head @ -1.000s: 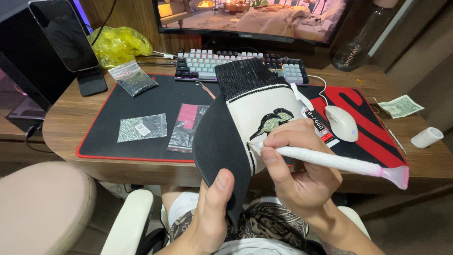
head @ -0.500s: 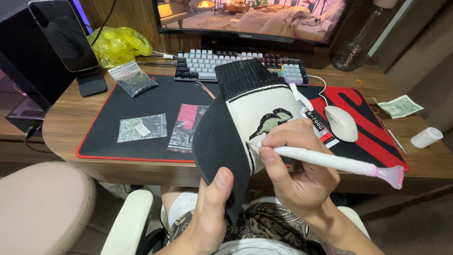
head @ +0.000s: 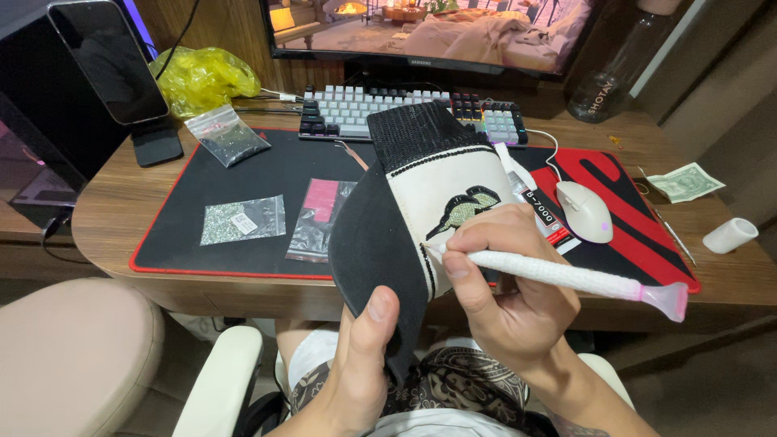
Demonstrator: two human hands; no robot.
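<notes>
My left hand point(head: 360, 364) grips the black brim of a cap point(head: 437, 186) from below, thumb on the brim's edge. The cap has a cream front panel with a small rhinestone bird design and a black mesh back. My right hand point(head: 506, 295) holds a white pen-like applicator tool point(head: 566, 279) with a pink end, its tip touching the cream panel just below the bird. A glue tube point(head: 534, 202) lies on the mat right behind the cap.
A black and red desk mat point(head: 243, 162) carries several small bags of rhinestones point(head: 243, 220), a white mouse point(head: 587, 210) and a keyboard point(head: 348, 109). A phone on a stand point(head: 109, 61), a yellow bag point(head: 202, 77), a banknote point(head: 685, 182) and a white cap-like cylinder point(head: 730, 235) sit around it.
The applicator's pink end has shifted slightly in my right hand; the tip stays at the cream panel. The cap and my left hand are as before.
</notes>
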